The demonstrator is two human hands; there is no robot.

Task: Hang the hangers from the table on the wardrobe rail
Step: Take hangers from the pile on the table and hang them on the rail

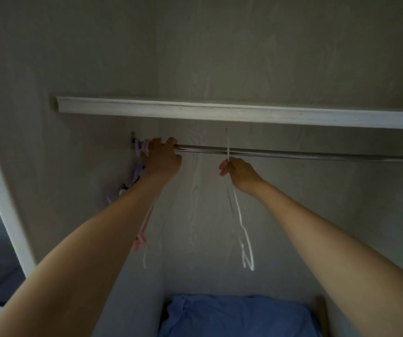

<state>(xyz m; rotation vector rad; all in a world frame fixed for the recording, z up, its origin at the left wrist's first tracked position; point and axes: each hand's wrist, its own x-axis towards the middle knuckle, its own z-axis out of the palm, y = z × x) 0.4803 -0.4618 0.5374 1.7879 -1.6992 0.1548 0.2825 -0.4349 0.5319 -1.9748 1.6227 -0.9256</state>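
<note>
A metal wardrobe rail point(292, 153) runs left to right under a white shelf. My left hand point(163, 158) is raised to the rail's left end, fingers curled over it beside the hooks of purple and pink hangers point(138, 152) that hang there; a pink hanger point(142, 235) dangles below my forearm. My right hand point(238, 171) pinches the neck of a thin white hanger point(243, 229), whose hook rises across the rail; whether the hook sits on the rail is unclear.
The white shelf point(220, 111) sits just above the rail. The wardrobe's left wall and white door frame point(3, 198) stand close by. A blue cloth point(234, 317) lies on the wardrobe floor below. The rail's right stretch is bare.
</note>
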